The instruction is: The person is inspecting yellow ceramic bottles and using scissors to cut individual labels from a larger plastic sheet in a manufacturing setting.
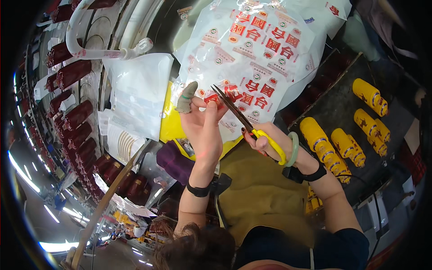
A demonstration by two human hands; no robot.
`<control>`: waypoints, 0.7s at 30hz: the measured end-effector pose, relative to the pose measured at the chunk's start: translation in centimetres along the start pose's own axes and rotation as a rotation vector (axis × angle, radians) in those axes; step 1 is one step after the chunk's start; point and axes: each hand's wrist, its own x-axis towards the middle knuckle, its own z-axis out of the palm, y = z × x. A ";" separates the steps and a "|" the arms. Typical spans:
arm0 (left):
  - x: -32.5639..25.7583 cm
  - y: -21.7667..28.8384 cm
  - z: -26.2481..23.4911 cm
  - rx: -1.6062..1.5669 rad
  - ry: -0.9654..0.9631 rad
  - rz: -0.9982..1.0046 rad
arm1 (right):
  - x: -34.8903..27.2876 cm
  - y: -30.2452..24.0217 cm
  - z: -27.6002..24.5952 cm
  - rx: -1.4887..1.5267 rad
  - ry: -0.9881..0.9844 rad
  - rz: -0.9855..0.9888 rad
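Observation:
My left hand (204, 132) is pinched, thumb against fingers, on a small piece of sheet with red print. A grey-green cover (185, 98) sleeves one raised fingertip of that hand. In my right hand (270, 140) is a pair of scissors (245, 119) with yellow handles and dark blades. The blades point up and left, just right of my left fingers, with their tips slightly apart. Beneath and beyond both hands lie glossy white sheets (297, 76) bearing rows of red printed marks. Part of the pinched piece is hidden by my fingers.
Dark red bottles (74, 74) stand in rows at the left, near a white pipe (92, 54). White paper (139, 90) and a purple cloth (174, 162) lie left of my forearm. Several yellow bottles (315, 135) rest on a dark surface at the right.

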 end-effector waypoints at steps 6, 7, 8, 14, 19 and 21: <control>0.8 0.4 -1.1 0.163 -0.092 0.010 | 0.2 -0.1 -0.2 -0.052 -0.013 0.084; 0.8 0.3 -1.2 0.147 -0.115 0.042 | 0.3 -0.1 -0.2 -0.025 -0.013 0.102; 0.8 0.2 -1.3 0.125 -0.113 0.026 | 0.4 0.0 -0.1 -0.022 -0.002 0.117; 3.3 -0.6 -2.9 0.185 -0.156 -0.029 | 1.3 0.8 -0.8 0.126 -0.086 -0.016; 5.8 -1.2 -5.0 0.656 -0.144 -0.009 | 2.0 1.4 -1.2 0.086 -0.031 0.232; 5.6 -1.1 -5.6 0.849 -0.154 0.153 | 2.3 1.6 -0.8 0.094 0.017 0.154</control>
